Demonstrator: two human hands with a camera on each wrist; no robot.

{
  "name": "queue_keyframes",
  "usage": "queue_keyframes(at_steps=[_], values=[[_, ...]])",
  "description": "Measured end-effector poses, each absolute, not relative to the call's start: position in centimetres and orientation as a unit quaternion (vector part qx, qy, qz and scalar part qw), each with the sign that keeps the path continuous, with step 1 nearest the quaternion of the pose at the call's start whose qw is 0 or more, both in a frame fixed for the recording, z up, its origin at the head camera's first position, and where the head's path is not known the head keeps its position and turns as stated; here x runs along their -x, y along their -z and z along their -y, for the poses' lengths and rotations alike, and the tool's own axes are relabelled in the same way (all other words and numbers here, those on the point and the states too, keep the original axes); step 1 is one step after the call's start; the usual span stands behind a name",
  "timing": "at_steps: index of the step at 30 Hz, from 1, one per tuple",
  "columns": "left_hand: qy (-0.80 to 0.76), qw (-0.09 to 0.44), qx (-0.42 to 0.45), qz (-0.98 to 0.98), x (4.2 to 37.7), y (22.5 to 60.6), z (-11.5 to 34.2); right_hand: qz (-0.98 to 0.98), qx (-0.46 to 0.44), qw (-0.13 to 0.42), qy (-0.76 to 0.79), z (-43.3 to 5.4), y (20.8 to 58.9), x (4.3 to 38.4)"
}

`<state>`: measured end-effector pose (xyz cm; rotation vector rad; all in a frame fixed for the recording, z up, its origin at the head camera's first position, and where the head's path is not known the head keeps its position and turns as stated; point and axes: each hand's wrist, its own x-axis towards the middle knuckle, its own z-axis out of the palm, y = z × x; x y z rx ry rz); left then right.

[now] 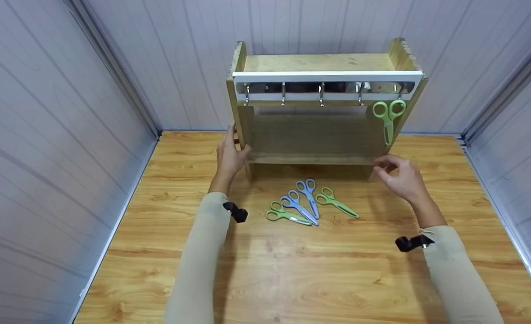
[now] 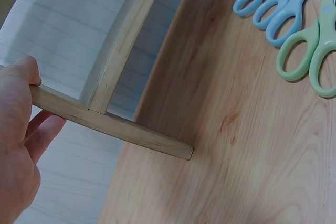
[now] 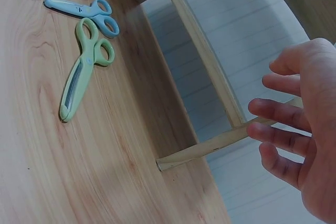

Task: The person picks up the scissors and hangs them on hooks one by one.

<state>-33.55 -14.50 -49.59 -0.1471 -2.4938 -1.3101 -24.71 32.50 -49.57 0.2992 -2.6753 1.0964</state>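
My left hand (image 1: 230, 155) grips the left side board (image 2: 142, 132) of a wooden rack (image 1: 319, 63), thumb on the front side and fingers behind. Beside the rack's right side board (image 3: 210, 145) is my right hand (image 1: 402, 177), fingers loosely bent with nothing in them. A pair of green scissors (image 1: 388, 130) hangs by one handle loop from the rightmost hook. On the table before the rack lie green scissors (image 1: 345, 208), two pairs of blue scissors (image 1: 311, 200) and, farthest left, another green pair (image 1: 284, 214), partly under a blue pair.
A white-framed metal hook strip (image 1: 328, 74) runs along the rack's upper front, its other hooks bare. The rack stands on a wood-grain table (image 1: 292, 279) near the pale back panel (image 1: 193, 67). Panels also rise at the left and right.
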Motion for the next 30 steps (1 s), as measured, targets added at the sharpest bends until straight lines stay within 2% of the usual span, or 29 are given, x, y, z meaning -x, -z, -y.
queue_keyframes(at_steps=[7,18,30], values=[[0.466,0.155,0.05,0.869,33.49,49.25,14.62,0.913,-0.107,0.122,-0.375,-32.43,49.58,25.04],[0.458,0.164,0.053,0.872,33.42,49.37,14.74,0.92,-0.1,0.092,-0.368,-32.16,49.52,25.0],[0.458,0.17,0.059,0.87,33.53,49.78,14.52,0.927,-0.116,0.097,-0.342,-32.16,49.98,24.84]])
